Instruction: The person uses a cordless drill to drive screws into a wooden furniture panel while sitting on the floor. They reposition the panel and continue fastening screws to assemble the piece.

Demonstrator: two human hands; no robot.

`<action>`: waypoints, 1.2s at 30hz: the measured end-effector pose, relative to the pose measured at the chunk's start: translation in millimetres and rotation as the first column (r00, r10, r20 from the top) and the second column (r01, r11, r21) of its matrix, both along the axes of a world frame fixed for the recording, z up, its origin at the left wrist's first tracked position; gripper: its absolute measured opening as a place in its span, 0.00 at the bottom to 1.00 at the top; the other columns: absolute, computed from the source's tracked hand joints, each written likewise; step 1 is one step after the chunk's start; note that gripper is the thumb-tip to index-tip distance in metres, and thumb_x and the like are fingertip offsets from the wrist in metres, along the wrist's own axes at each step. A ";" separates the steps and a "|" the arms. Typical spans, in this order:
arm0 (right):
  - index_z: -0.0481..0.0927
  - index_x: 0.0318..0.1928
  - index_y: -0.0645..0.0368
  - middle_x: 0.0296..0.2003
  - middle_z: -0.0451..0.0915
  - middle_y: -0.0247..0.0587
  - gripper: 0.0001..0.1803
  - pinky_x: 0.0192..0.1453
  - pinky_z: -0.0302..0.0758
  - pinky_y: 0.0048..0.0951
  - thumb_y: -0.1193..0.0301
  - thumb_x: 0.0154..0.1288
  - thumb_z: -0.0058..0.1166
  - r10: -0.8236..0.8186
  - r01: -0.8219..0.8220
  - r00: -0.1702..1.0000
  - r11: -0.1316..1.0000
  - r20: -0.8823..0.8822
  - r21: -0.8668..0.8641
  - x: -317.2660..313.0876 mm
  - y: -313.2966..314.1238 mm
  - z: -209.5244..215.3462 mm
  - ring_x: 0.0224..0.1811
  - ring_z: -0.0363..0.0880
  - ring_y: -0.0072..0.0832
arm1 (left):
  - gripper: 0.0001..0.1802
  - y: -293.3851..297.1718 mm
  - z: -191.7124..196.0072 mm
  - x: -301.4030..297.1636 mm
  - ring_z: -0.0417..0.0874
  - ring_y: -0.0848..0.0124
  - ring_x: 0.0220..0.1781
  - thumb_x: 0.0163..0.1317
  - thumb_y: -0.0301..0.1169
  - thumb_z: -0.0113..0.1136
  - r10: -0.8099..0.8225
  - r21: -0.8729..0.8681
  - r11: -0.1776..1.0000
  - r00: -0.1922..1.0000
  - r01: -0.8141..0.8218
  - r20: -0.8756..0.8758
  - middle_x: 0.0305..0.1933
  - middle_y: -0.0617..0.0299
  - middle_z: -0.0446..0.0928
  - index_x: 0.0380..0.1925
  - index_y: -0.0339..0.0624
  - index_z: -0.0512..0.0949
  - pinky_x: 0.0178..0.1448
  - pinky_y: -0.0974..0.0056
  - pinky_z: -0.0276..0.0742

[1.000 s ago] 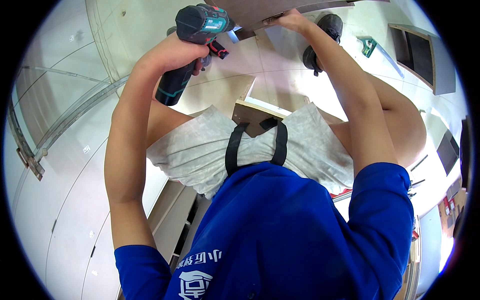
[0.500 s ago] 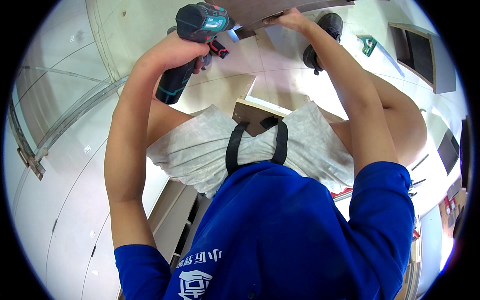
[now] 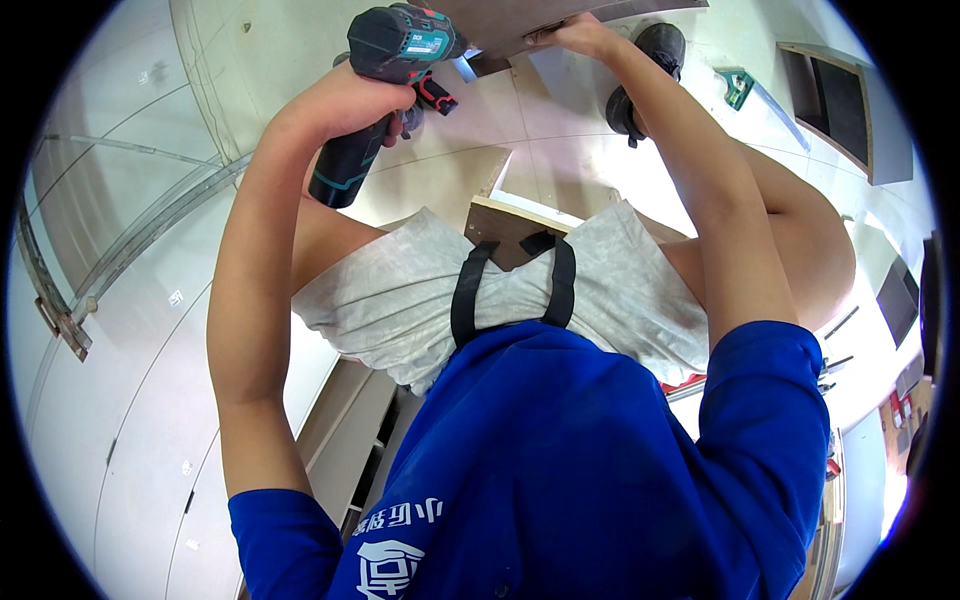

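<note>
My left hand (image 3: 355, 100) is clenched round the handle of a dark green cordless drill (image 3: 385, 75) at about eleven o'clock in the view; its nose points toward a brown wooden panel (image 3: 520, 20) at twelve o'clock. I cannot make out the bit, since the chuck end and the spot where it meets the panel are crowded together and the panel itself is cut off by the upper rim. My right hand (image 3: 575, 35) grips the panel's near edge, fingers curled over it, just to the right of the drill.

Much of the lower half is blocked by my blue shirt (image 3: 560, 470) and the grey shorts (image 3: 500, 295), which hide whatever lies directly beneath me. A black shoe (image 3: 645, 70) shows at one o'clock, half covered by my right forearm. Beyond it, at two o'clock, a green-handled saw (image 3: 750, 90) lies on the pale floor (image 3: 560, 160), with a dark framed board (image 3: 840, 105) near the rim. At nine o'clock, white panels (image 3: 120, 330) bend along the edge, and small items at four o'clock are too tiny to tell.
</note>
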State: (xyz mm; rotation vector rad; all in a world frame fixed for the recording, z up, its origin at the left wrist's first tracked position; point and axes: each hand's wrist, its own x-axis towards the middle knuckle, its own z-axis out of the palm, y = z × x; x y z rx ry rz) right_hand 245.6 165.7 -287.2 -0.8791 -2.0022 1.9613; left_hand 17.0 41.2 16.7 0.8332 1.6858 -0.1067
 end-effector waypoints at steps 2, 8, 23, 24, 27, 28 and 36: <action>0.81 0.56 0.59 0.52 0.84 0.44 0.28 0.61 0.75 0.36 0.72 0.52 0.72 0.012 -0.012 1.000 1.000 0.022 -0.004 -0.5 0.6 1.8 0.55 0.79 0.35 | 0.06 -0.1 0.5 0.0 0.81 0.72 0.26 0.54 0.30 0.55 0.004 -0.005 1.000 1.000 -0.004 -0.004 0.22 0.62 0.80 0.27 0.40 0.79 0.36 0.65 0.77; 0.82 0.56 0.59 0.51 0.85 0.45 0.28 0.61 0.75 0.35 0.70 0.52 0.72 0.026 -0.023 0.996 0.999 0.089 -0.034 -0.9 0.6 16.6 0.55 0.80 0.36 | 0.07 -0.6 0.1 -1.5 0.80 0.72 0.25 0.53 0.30 0.55 0.006 -0.010 1.000 1.000 -0.006 0.015 0.21 0.62 0.79 0.22 0.40 0.79 0.35 0.65 0.77; 0.82 0.55 0.60 0.50 0.85 0.47 0.27 0.59 0.76 0.36 0.70 0.52 0.72 0.015 -0.012 0.994 1.000 0.108 -0.029 0.1 0.3 23.6 0.53 0.81 0.36 | 0.06 0.4 1.7 0.4 0.81 0.71 0.24 0.53 0.29 0.55 0.011 -0.011 1.000 1.000 -0.011 0.016 0.22 0.61 0.80 0.24 0.39 0.79 0.34 0.65 0.77; 0.82 0.55 0.60 0.49 0.85 0.47 0.27 0.59 0.76 0.36 0.70 0.52 0.72 0.018 -0.014 0.994 0.999 0.109 -0.035 0.0 0.5 24.3 0.53 0.81 0.37 | 0.06 0.2 1.4 -0.3 0.81 0.71 0.25 0.53 0.29 0.55 0.013 -0.014 1.000 1.000 -0.013 0.018 0.22 0.61 0.80 0.24 0.39 0.79 0.35 0.65 0.77; 0.83 0.54 0.59 0.49 0.85 0.47 0.27 0.59 0.76 0.36 0.70 0.52 0.72 0.018 -0.014 0.994 0.999 0.104 -0.041 0.4 0.9 25.4 0.53 0.81 0.37 | 0.07 -0.4 1.0 -1.4 0.81 0.71 0.25 0.54 0.29 0.55 0.010 -0.015 1.000 1.000 -0.010 0.021 0.22 0.61 0.80 0.24 0.39 0.79 0.36 0.65 0.77; 0.83 0.54 0.60 0.49 0.85 0.47 0.27 0.59 0.76 0.36 0.70 0.52 0.72 0.013 -0.010 0.995 0.999 0.096 -0.035 0.7 0.9 25.1 0.53 0.81 0.37 | 0.07 -0.6 1.0 -1.3 0.81 0.71 0.25 0.54 0.29 0.55 0.004 -0.010 1.000 1.000 -0.004 0.018 0.22 0.61 0.80 0.24 0.39 0.79 0.36 0.65 0.78; 0.82 0.55 0.60 0.50 0.85 0.46 0.27 0.58 0.77 0.36 0.72 0.52 0.72 0.010 -0.007 0.995 1.000 0.101 -0.030 0.1 0.3 22.2 0.53 0.81 0.36 | 0.07 0.6 1.1 -0.7 0.81 0.71 0.26 0.52 0.30 0.55 -0.014 -0.005 1.000 1.000 0.014 0.021 0.22 0.61 0.80 0.25 0.39 0.80 0.37 0.64 0.78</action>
